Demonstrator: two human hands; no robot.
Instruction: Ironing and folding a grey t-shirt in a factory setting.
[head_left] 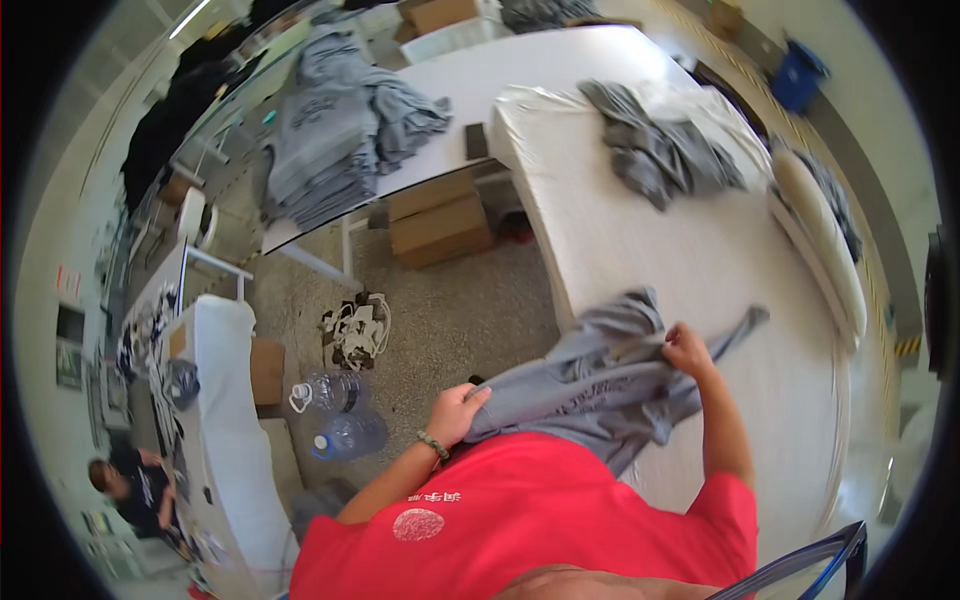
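Note:
A grey shirt [565, 395] with dark printing is stretched between my two hands, in front of my body. My left hand [460, 412] closes on its left edge, over the floor beside the table. My right hand [687, 350] pinches the cloth farther right, above the white-covered table [740, 430]. Part of the shirt hangs against my red top, and one narrow end sticks out to the right past my right hand. Another crumpled grey garment [665, 150] lies at the far end of the covered table.
A tall stack of grey garments [325, 140] stands on a white table at the back left. Below it sits a cardboard box [437, 225]. Big clear bottles [350, 434] and a heap of scraps [357, 330] lie on the floor. A person [140, 492] sits far left.

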